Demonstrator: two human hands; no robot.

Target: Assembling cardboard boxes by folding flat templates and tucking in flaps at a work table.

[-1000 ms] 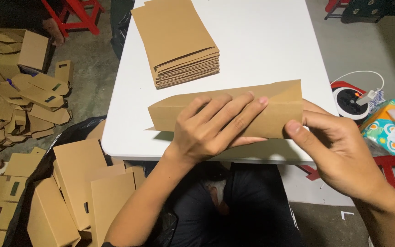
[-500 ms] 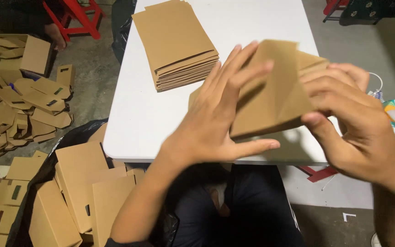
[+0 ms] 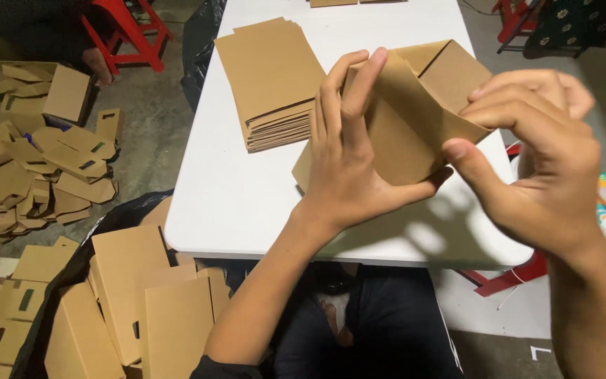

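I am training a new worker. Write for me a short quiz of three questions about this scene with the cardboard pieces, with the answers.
1. True or false: both hands hold the brown cardboard piece above the white table.
2. Where is the stack of flat cardboard sheets? A) on the floor B) on the table, beyond the left hand C) under the right hand
3. What lies on the floor at the person's left?

Key: 1. True. 2. B. 3. Piles of folded cardboard pieces.
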